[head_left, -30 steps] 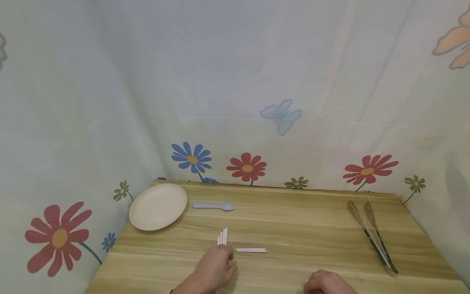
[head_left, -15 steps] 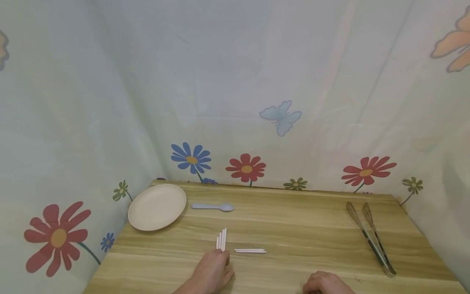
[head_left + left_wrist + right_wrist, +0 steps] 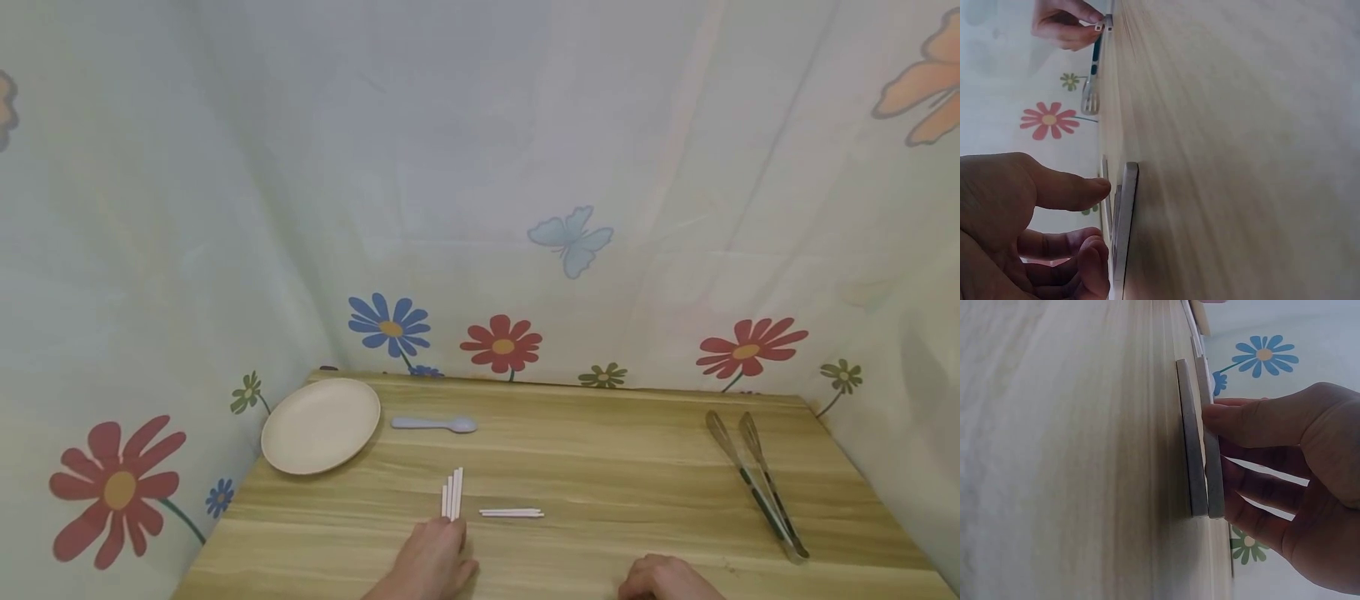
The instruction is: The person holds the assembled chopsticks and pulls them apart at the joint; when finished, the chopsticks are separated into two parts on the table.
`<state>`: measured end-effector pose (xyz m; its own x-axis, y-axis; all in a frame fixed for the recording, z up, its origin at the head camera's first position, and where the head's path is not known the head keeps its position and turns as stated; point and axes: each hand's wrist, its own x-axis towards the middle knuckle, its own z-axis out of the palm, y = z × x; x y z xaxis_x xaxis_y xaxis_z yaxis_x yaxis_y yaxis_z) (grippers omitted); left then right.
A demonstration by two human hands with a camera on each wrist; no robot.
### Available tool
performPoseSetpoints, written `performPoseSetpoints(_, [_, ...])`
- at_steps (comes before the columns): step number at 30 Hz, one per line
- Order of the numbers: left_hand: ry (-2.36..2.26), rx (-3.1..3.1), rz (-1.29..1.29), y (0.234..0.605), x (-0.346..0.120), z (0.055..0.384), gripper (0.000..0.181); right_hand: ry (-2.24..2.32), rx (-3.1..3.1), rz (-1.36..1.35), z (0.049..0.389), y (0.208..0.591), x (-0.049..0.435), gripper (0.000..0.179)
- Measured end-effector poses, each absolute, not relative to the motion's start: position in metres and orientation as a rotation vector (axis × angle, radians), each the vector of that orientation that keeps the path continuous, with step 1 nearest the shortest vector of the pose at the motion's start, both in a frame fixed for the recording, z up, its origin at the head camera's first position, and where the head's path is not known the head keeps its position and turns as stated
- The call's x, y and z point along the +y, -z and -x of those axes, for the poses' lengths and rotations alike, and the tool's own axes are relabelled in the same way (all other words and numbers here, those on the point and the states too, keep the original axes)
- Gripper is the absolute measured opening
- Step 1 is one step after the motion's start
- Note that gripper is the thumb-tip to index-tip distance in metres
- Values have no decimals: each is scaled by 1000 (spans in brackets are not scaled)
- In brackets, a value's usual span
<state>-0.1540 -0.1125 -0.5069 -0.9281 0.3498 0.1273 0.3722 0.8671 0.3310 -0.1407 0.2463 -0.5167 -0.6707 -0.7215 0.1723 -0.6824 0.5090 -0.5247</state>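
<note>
Several thin white sticks point(image 3: 452, 495) lie side by side on the table, pointing away from me. My left hand point(image 3: 431, 557) is low over their near part and hides it. In the left wrist view, its thumb is apart from the bent fingers point(image 3: 1094, 256), which are right at the edge of a stick point(image 3: 1125, 231). At the front of the table is my right hand point(image 3: 663, 577). The right wrist view shows its thumb and fingers either side of a pale stick point(image 3: 1213, 465), with a second stick point(image 3: 1191, 440) alongside. Two more white sticks point(image 3: 512, 512) lie crosswise between the hands.
A cream plate point(image 3: 321, 427) sits at the table's back left, with a pale lilac spoon point(image 3: 433, 424) to its right. Metal tongs point(image 3: 757, 487) with green on the handles lie at the right. Flower-printed curtains point(image 3: 480, 167) enclose the table's back and sides.
My left hand has drawn back toward me along the row of sticks, so more of their length shows. The right hand stays nearly where it was.
</note>
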Motion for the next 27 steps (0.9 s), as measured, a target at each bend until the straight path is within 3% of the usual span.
performPoseSetpoints(27, [553, -3006, 500, 511, -119, 158, 22, 903, 2694, 1237, 139, 522, 245, 3])
